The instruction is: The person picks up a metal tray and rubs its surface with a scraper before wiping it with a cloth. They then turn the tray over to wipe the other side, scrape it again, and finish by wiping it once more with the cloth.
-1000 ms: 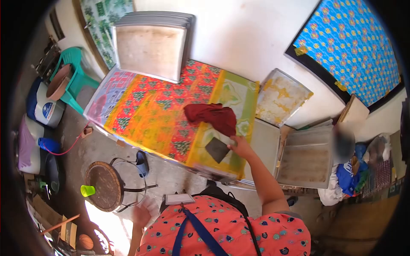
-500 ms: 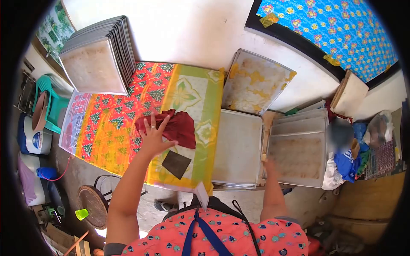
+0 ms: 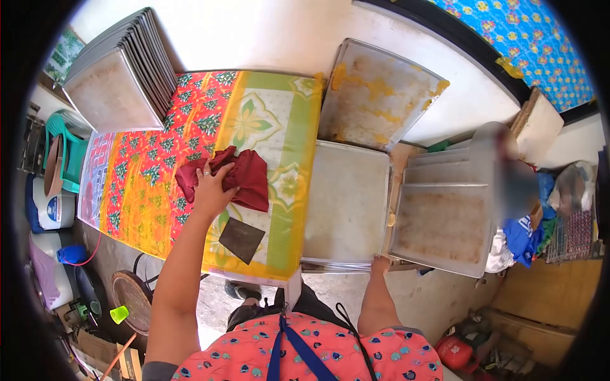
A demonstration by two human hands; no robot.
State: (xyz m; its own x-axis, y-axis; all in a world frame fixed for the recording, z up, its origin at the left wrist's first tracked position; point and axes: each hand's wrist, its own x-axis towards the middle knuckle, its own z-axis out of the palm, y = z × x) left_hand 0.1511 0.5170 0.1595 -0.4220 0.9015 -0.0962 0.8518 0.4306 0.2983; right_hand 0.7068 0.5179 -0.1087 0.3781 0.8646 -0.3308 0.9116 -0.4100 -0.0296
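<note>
On the patterned tablecloth point(image 3: 149, 149) lies a crumpled dark red cloth point(image 3: 253, 184). My left hand point(image 3: 213, 188) is on its left part, fingers bent and pinching the fabric. A dark flat square point(image 3: 242, 240) lies just below the cloth. My right hand point(image 3: 380, 263) is small in view at the front edge of a stack of flat metal trays point(image 3: 346, 203), right of the table; its fingers are too hidden to make out.
Many metal trays point(image 3: 114, 95) stand upright at the back left. A stained tray point(image 3: 375, 95) leans on the wall. More trays point(image 3: 441, 225) lie at the right, near a blurred shape and cloths. A round stool point(image 3: 132, 301) and green chair point(image 3: 70, 155) are at the left.
My left hand has gone from spread fingers over the red cloth to bent fingers gripping it. My right hand has moved down and left to the tray stack's front edge. The view has shifted.
</note>
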